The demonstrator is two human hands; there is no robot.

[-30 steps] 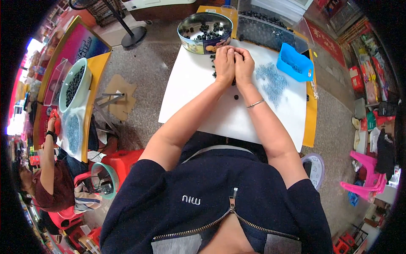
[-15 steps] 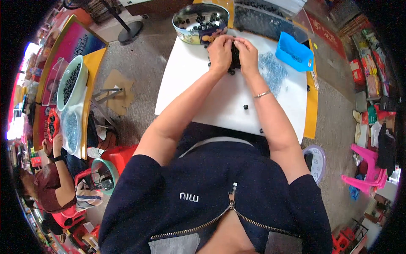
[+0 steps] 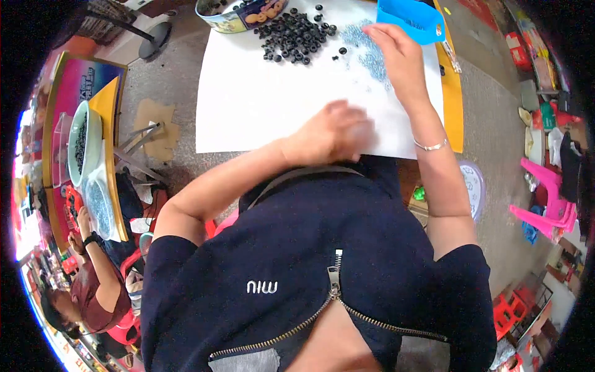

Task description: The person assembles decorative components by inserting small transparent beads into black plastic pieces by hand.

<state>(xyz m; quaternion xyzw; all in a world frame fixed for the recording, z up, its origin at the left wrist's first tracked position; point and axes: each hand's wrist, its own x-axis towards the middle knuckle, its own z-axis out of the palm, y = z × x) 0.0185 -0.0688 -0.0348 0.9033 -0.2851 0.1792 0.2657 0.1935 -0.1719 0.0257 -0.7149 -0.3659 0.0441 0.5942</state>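
A white sheet [image 3: 260, 93] covers the table in front of me. A heap of several small black rings [image 3: 292, 36] lies at its far edge, beside a spread of tiny blue-grey pieces [image 3: 370, 57]. My right hand [image 3: 396, 53] rests on those blue-grey pieces, fingers together and pointing left; whether it pinches one is hidden. My left hand [image 3: 334, 131] is blurred with motion at the near edge of the sheet, close to my body, fingers curled; nothing shows in it.
A round tin [image 3: 238, 15] with black rings stands at the far left of the sheet, a blue plastic basket [image 3: 410, 18] at the far right. Another table [image 3: 93, 161] with bowls of parts is at left, another person [image 3: 93, 279] beside it. Pink stools [image 3: 548, 198] at right.
My hands were together over the black rings at the far edge. They have parted: the left drew back to the near edge, the right moved over the blue-grey pieces. The view tilted down.
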